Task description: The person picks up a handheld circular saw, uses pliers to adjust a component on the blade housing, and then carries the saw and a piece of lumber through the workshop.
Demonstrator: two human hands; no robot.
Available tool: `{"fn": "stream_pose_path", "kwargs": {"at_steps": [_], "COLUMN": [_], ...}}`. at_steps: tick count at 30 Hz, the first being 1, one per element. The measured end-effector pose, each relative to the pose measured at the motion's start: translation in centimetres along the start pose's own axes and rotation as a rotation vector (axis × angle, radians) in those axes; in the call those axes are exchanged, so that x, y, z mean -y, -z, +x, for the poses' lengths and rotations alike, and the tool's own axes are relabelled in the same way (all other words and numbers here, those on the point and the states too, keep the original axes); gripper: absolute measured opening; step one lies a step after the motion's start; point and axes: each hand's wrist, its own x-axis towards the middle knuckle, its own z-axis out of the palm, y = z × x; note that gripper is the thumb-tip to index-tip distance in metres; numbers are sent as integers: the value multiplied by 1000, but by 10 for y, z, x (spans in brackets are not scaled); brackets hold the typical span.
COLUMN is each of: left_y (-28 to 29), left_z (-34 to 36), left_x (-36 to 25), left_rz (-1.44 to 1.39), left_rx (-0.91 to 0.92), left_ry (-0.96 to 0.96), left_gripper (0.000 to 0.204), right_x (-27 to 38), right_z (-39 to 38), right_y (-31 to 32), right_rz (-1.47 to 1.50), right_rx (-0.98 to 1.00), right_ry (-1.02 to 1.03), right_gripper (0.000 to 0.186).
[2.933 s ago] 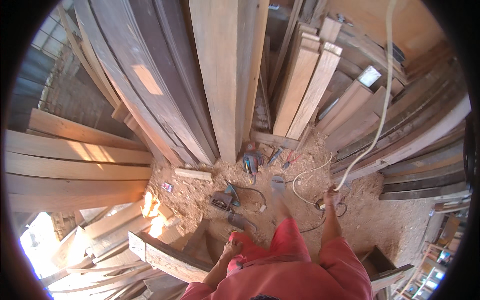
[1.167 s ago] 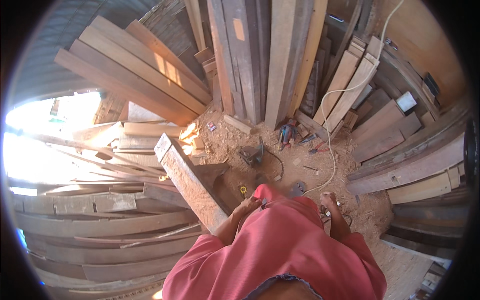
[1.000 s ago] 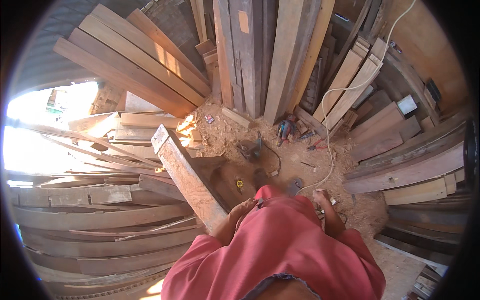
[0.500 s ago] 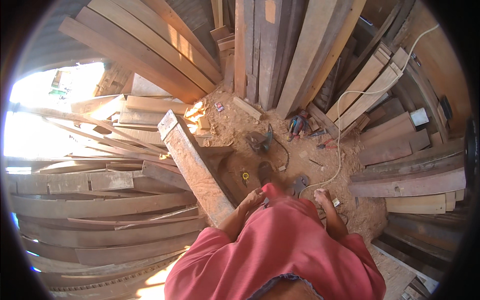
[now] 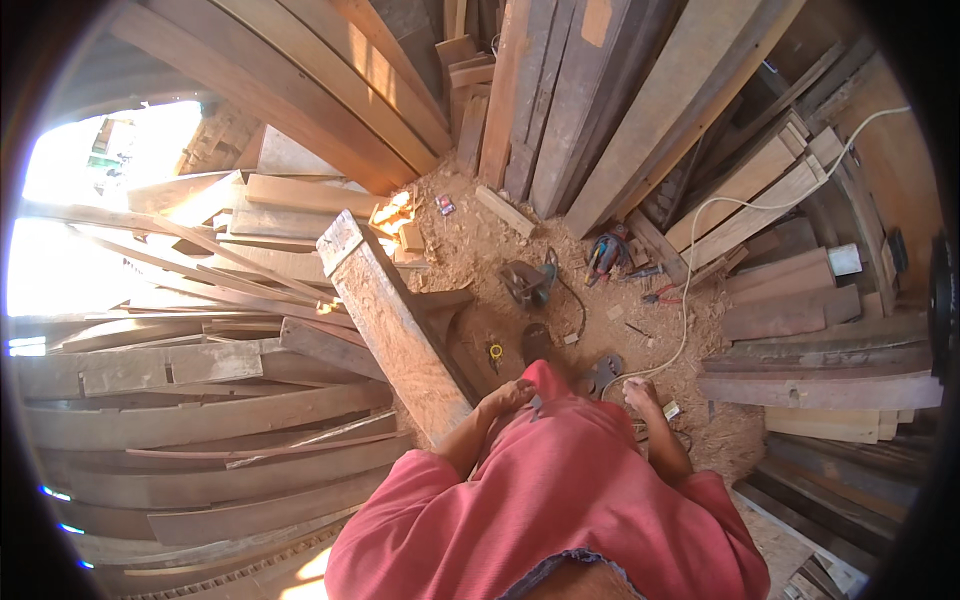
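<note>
My left hand [image 5: 514, 396] is closed at the front of my red shirt [image 5: 570, 480], with a fold of the cloth drawn out beside its fingers. To the right, my right hand [image 5: 637, 393] is curled into a fist just off the shirt; what it holds, if anything, is hidden. A pale cable [image 5: 684, 325] runs down close to that hand. Left of my left hand lies a thick, dust-covered wooden beam [image 5: 390, 330], slanting toward my left forearm. Ahead on the ground rests a dark green power tool [image 5: 530, 283] with a black cord.
Sawdust and shavings [image 5: 455, 240] cover the ground. A yellow ring-shaped item [image 5: 495, 352] lies near my feet. Red-handled pliers [image 5: 660, 295] and a bundle of blue and red cord [image 5: 605, 257] are at the right. Stacked boards [image 5: 210, 415] and leaning planks [image 5: 570, 110] surround me.
The view has tilted slightly, so the planks and tools shift a little in the picture. Both hands stay almost in the same place and remain closed.
</note>
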Motion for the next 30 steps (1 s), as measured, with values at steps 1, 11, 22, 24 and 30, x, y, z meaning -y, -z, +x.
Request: {"fn": "stream_pose_path", "kwargs": {"at_steps": [1,11,22,24,30], "left_y": [-4,65,7,-4,-30], "left_z": [5,-10,13,19,49], "left_x": [28,-3,-8,-34,-83], "left_rz": [45,200,629,564,292], "left_rx": [-4,116,476,416,219], "left_ry": [-74,-117,-88,151,629], "left_gripper": [48,41,52,68,89], "right_x": [19,95,76,68,64], "right_z": [-5,-26,-33,-10,108], "right_y": [-4,-29,-15,-8,27], "right_rz": [48,-151,-182,-257,-160], "right_rx": [18,-145,-46,15,-7], "right_ry": [18,243,33,104,95], "right_gripper": [29,29,32,34,29]}}
